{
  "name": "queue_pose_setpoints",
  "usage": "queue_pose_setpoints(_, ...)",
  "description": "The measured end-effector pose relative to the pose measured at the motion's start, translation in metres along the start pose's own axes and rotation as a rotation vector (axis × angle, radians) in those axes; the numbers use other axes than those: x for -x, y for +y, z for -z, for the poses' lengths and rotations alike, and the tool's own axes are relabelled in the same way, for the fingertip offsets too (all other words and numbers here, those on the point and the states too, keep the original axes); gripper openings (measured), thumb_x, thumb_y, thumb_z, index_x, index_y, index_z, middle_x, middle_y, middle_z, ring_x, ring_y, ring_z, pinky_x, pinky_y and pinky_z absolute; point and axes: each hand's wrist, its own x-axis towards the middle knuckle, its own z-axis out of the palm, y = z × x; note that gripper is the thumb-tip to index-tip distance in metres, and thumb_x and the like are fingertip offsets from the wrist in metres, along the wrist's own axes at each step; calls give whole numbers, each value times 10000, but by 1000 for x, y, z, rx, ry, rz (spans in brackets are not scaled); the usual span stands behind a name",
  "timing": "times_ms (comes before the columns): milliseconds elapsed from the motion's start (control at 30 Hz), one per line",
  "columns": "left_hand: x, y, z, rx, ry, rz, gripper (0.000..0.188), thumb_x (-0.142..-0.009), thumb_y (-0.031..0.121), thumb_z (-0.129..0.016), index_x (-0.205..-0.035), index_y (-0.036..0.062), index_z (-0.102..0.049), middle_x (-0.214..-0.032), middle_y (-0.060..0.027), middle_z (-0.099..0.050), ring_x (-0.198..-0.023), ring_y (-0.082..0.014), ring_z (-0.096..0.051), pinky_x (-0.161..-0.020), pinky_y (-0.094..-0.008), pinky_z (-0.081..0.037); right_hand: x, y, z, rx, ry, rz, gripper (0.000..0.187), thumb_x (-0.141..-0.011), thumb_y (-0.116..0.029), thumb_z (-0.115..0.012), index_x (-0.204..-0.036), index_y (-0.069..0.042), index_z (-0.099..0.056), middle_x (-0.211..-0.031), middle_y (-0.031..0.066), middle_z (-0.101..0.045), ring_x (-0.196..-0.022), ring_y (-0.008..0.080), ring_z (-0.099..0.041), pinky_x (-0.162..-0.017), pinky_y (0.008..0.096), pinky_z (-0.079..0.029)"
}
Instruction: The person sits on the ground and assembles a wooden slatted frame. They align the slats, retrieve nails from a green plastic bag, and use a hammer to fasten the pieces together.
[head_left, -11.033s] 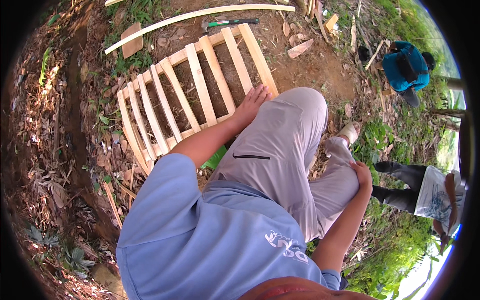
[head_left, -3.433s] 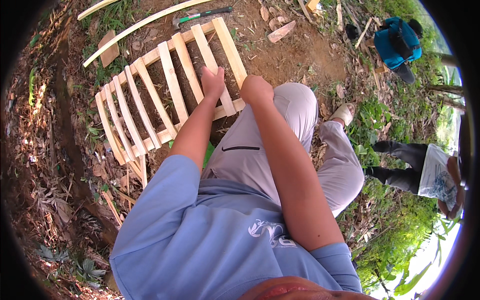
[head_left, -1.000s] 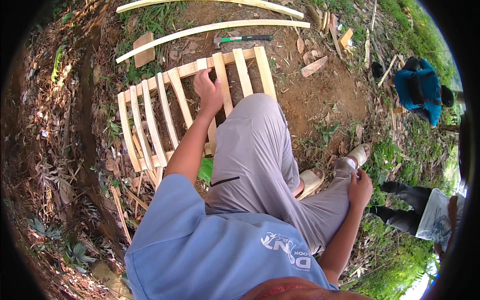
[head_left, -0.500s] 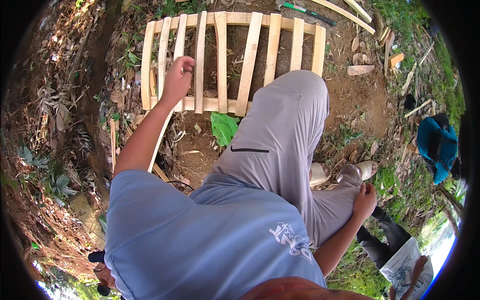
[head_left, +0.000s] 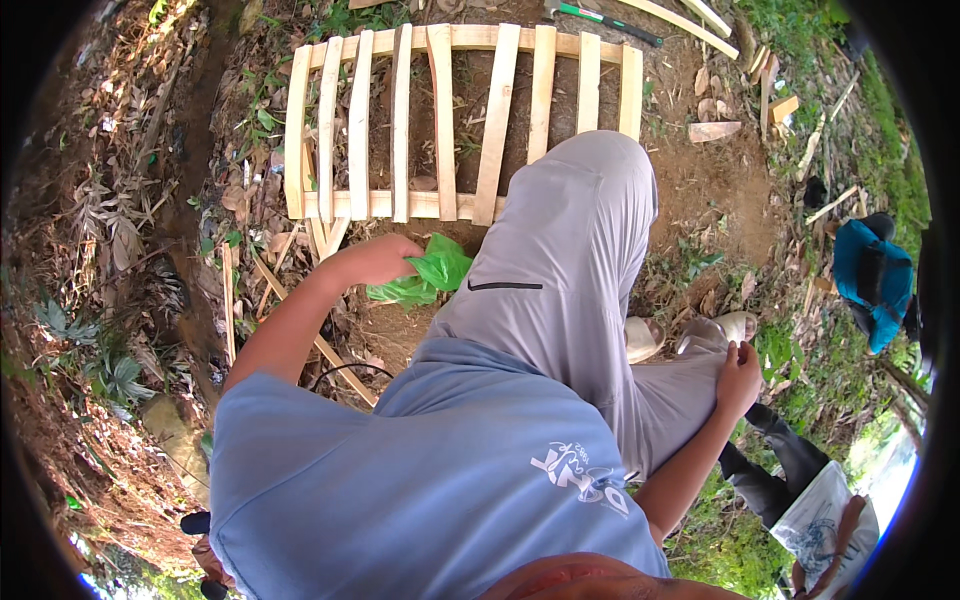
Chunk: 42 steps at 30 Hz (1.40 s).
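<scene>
My left hand [head_left: 378, 260] is closed on the edge of a crumpled green plastic bag [head_left: 440, 265], beside my bent knee. Just beyond it lies a wooden frame [head_left: 380, 204], two long rails with several pale slats [head_left: 443, 120] across them. One slat leans at a slant and the gaps between slats vary. My right hand [head_left: 738, 378] rests by my lower leg with its fingertips pinched together. Whether something small sits between those fingertips, I cannot make out.
A hammer [head_left: 610, 22] with a green and black handle lies past the frame's far rail. Loose wooden strips [head_left: 690, 22] and offcuts [head_left: 714, 131] are scattered at right. A blue-and-black bag [head_left: 873, 275] sits far right. Another person [head_left: 815, 515] is at lower right.
My left hand has come back from above the slats to the green plastic bag and gripped it, lifting and spreading it. My right hand stays by my leg.
</scene>
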Motion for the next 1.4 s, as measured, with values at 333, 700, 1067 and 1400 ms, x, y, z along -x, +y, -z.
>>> queue_pose_setpoints(333,85,173,93,-30,279,-470,171,-1002,116,-625,-993,-34,-706,-739,-79,-645,-683,-127,-591,-653,-347,-503,14,-11,0,-375,43,125,374,-1038,-262,-711,-1335,-36,-732,-1197,177,-789,-1107,333,-757,-958,437,-577)
queue_pose_setpoints(700,17,353,5,-92,655,-781,179,-976,119,-720,-1037,-48,-743,-763,-86,-723,-682,-92,-614,-649,-325,-512,124,-210,126,-895,359,813,323,-911,62,-706,-1233,40,-704,-1149,212,-725,-1036,409,-718,-898,468,-595)
queue_pose_setpoints(1067,-3,368,-41,-288,504,-739,270,-941,199,-776,-899,-47,-675,-756,-153,-700,-654,-227,-633,-655,-402,-518,89,-193,73,-425,475,569,166,-911,-179,-761,-1039,-74,-744,-973,81,-701,-1008,296,-648,-895,448,-503)
queue_pose_setpoints(1400,1,337,-33,14,469,-925,254,-1019,195,-670,-964,-52,-640,-773,-203,-656,-656,-248,-633,-644,-409,-491,118,-163,97,-513,77,321,96,-863,-46,-688,-938,10,-712,-969,194,-734,-956,414,-701,-851,535,-558)
